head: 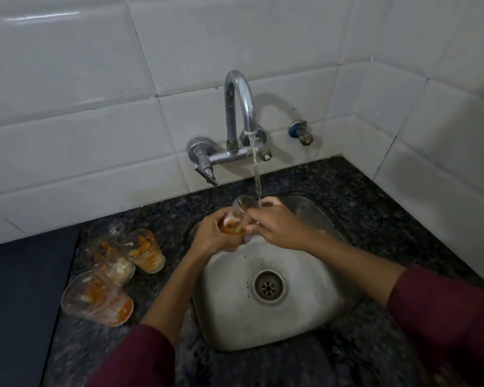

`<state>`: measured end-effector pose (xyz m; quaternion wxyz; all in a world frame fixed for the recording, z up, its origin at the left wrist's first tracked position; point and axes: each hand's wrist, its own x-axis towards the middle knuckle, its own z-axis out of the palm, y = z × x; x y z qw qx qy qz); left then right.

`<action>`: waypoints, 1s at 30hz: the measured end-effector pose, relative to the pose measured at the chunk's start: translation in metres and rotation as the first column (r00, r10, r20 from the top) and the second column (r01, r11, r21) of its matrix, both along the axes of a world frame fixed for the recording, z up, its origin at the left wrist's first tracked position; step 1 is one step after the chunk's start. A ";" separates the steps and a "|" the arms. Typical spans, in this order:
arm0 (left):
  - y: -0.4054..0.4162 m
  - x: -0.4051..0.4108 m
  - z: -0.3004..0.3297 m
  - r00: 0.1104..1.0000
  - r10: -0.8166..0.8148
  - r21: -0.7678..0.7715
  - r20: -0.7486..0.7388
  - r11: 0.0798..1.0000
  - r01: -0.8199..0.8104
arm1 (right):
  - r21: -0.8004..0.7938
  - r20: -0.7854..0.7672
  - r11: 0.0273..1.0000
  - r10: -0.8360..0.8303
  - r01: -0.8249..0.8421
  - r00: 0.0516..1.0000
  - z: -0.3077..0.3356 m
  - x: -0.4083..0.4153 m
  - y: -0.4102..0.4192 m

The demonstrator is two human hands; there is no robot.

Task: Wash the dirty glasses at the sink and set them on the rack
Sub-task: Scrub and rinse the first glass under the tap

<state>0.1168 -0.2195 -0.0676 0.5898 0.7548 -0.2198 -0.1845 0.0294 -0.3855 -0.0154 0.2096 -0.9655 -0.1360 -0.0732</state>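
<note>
Left hand wrapped round a glass, fingers closed on its lower body, holding it tilted over the sink with the mouth toward the stream. Orange residue shows through the wall near the base. Right hand bears on the glass from the other side, fingers curled at the rim. Can't tell if they reach inside or only rub the outside. Looks like rubbing, not carrying: left holds, right scrubs.

Tap is running; the water lands right at the right hand's fingertips by the rim. My read on the tilt: it lets water run in and flush the residue out instead of pooling.

Sink is bare apart from the drain, so runoff goes straight down.

Three dirty glasses lie on their sides on the tabletop, just left of the sink, clustered and touching or nearly so, all smeared orange and white. Presumably the queue, parked within the left hand's reach.

Rack not in view. Judgement: early in the task, first glass mid-wash, three to go. Wet glass held in one hand, so slip is the main risk.
</note>
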 end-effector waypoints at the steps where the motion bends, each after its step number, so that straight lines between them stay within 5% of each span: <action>1: 0.002 0.004 0.002 1.000 0.011 -0.047 -0.016 0.999 -0.012 | 0.124 -0.017 0.992 -0.039 0.041 0.999 0.005 0.004 0.002; 3: 0.000 0.002 0.002 0.987 0.066 -0.218 -0.143 0.971 -0.096 | 0.335 -0.032 0.930 -0.147 0.150 0.989 0.013 0.012 0.006; 6: -0.017 -0.013 -0.007 0.900 0.155 -0.494 -0.407 0.791 -0.360 | 0.573 -0.150 0.762 -0.264 0.301 0.953 0.011 0.018 0.018; 8: -0.027 -0.018 -0.008 0.812 0.223 -0.475 -0.540 0.716 -0.512 | 0.637 -0.229 0.719 -0.168 0.278 0.959 0.000 0.012 0.023; 10: -0.027 -0.015 -0.008 0.746 0.235 -0.342 -0.623 0.776 -0.530 | 0.541 -0.229 0.830 -0.009 0.135 0.973 -0.011 0.002 0.016; 12: -0.025 -0.009 -0.006 0.689 0.152 -0.230 -0.709 0.873 -0.429 | 0.207 -0.235 0.974 0.141 -0.092 0.962 -0.013 0.000 0.005; 14: -0.024 -0.007 -0.002 0.624 0.043 -0.223 -0.780 0.913 -0.342 | -0.011 -0.255 0.978 0.197 -0.207 0.946 -0.009 0.005 -0.004; 15: -0.025 -0.006 -0.001 0.614 -0.013 -0.273 -0.789 0.903 -0.333 | 0.025 -0.255 0.981 0.192 -0.192 0.948 -0.006 0.009 -0.006; 17: -0.031 -0.006 -0.004 0.664 -0.053 -0.399 -0.746 0.833 -0.382 | 0.350 -0.295 0.937 0.117 -0.006 0.948 0.002 0.017 -0.004; 20: -0.036 -0.012 -0.009 0.756 0.085 -0.449 -0.648 0.759 -0.471 | 0.705 -0.433 0.633 0.028 0.319 0.901 0.005 0.024 0.008; 22: -0.035 -0.010 -0.007 0.693 0.119 -0.372 -0.711 0.772 -0.515 | 0.641 -0.357 0.739 0.046 0.208 0.933 -0.003 0.017 0.014; 24: -0.028 -0.002 0.000 0.630 0.121 -0.187 -0.767 0.897 -0.400 | 0.292 -0.261 0.952 0.171 -0.091 0.950 -0.014 0.008 0.004; 26: -0.020 0.008 0.005 0.589 0.127 0.008 -0.798 0.980 -0.201 | -0.165 -0.290 0.932 0.268 -0.324 0.919 -0.018 0.003 -0.010; 27: -0.016 0.012 0.006 0.567 0.105 0.024 -0.817 0.989 -0.149 | -0.252 -0.301 0.898 0.281 -0.361 0.911 -0.020 0.003 -0.013; 28: -0.015 0.014 0.007 0.552 0.066 -0.014 -0.831 0.990 -0.140 | -0.201 -0.292 0.916 0.281 -0.346 0.914 -0.018 0.005 -0.012; 30: -0.017 0.015 0.003 0.610 -0.038 -0.212 -0.792 0.953 -0.215 | 0.304 -0.326 0.950 0.170 -0.067 0.930 -0.009 0.011 -0.005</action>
